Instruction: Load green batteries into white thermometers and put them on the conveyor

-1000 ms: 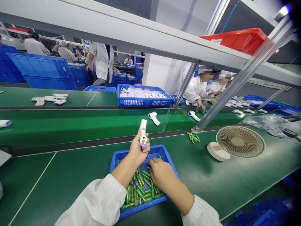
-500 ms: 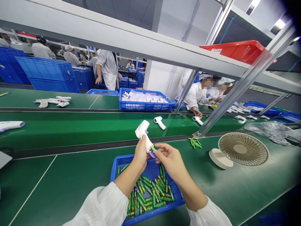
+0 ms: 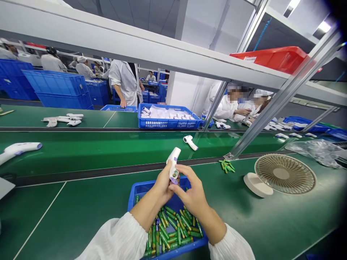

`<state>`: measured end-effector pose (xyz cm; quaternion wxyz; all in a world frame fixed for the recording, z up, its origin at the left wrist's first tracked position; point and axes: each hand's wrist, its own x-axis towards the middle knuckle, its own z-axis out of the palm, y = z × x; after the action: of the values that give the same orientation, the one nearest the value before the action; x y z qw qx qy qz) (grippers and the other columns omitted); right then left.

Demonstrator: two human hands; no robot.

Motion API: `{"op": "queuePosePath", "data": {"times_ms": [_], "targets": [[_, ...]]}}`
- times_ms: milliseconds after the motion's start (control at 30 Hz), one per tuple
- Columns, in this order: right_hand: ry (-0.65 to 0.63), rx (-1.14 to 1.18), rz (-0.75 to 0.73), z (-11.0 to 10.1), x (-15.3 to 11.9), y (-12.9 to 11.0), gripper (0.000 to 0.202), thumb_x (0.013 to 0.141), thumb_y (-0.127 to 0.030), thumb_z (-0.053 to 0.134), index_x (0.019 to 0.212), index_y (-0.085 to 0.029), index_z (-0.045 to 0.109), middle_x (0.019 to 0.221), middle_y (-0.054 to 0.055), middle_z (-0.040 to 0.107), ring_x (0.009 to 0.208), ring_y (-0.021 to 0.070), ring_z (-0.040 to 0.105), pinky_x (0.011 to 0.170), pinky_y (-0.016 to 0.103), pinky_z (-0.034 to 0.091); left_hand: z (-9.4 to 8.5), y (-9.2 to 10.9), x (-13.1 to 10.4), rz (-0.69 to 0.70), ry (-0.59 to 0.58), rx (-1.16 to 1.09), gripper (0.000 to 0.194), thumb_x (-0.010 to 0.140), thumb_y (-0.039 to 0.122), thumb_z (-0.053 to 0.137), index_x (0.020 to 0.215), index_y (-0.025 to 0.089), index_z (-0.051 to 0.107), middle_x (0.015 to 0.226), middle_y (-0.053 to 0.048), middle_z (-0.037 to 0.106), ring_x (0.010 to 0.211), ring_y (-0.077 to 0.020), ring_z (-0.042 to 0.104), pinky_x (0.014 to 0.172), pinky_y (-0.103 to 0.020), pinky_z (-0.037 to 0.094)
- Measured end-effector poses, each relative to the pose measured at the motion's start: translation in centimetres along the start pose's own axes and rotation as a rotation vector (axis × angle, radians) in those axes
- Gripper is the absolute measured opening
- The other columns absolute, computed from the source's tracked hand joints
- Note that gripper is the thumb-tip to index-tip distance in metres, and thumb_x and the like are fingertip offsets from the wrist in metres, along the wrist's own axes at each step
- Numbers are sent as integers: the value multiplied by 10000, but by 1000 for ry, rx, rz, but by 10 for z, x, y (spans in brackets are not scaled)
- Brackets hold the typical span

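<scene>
My left hand (image 3: 162,183) is closed around a white and purple infrared thermometer (image 3: 172,159), above the blue tray. The open end of its handle faces me, with battery ends showing inside. A purple battery cover (image 3: 174,181) hangs open at that end. My right hand (image 3: 195,193) grips the handle end, its thumb by the cover and its fingers along the side. Below both hands, the blue tray (image 3: 132,195) holds many loose green batteries (image 3: 173,234). On the belt beyond lies another thermometer (image 3: 191,142).
A small battery pile (image 3: 227,166) and a beige fan (image 3: 284,175) stand to the right. One more thermometer (image 3: 21,148) lies at the left of the green belt (image 3: 108,148). Across it stands a blue basket (image 3: 170,122) of thermometers. A slanted metal post (image 3: 260,119) rises at right; co-workers stand beyond.
The thermometer has turned so its handle end faces me, and the battery at my right fingertips now sits inside. Thermometers on the belt have shifted right. A co-worker's hand has left the belt.
</scene>
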<state>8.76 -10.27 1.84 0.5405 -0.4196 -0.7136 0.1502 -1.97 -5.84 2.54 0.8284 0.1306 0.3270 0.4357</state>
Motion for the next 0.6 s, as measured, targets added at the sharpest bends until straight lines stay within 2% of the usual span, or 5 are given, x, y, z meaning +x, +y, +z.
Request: {"op": "queuePosePath", "data": {"times_ms": [133,300,433,533,600], "targets": [[68,53,126,1,2,5,142,889,-247,600,1003,-230,683,1040,72,691,992,217,638,907,402,507,3,-2,-3,-49,-43,12,401,953,446,441,702,138,500,434,65,329,304,-24,214,302,-135,138],[66,273,217,6,3,8,65,849,-237,654,880,-208,702,1031,76,700,985,211,659,909,393,517,6,-8,-7,29,24,27,353,966,393,413,727,148,500,415,75,309,292,-33,207,293,-135,140],[48,267,295,10,7,5,84,827,-270,673,859,-202,711,1032,70,712,1008,215,656,933,397,507,6,-3,-3,47,48,99,304,968,373,398,769,160,482,437,76,324,297,-35,206,305,-140,131],[122,141,332,-14,2,-1,229,865,-314,629,1059,-216,700,1122,71,690,1012,205,646,881,364,525,2,21,15,55,65,339,249,946,366,443,813,160,484,528,48,421,331,-26,215,336,-145,129],[286,19,311,-50,-20,-6,276,908,-336,573,1143,-221,663,1156,77,670,976,193,646,855,354,530,-1,46,36,126,174,613,218,917,357,492,817,164,485,578,36,446,362,-30,234,368,-157,150]]}}
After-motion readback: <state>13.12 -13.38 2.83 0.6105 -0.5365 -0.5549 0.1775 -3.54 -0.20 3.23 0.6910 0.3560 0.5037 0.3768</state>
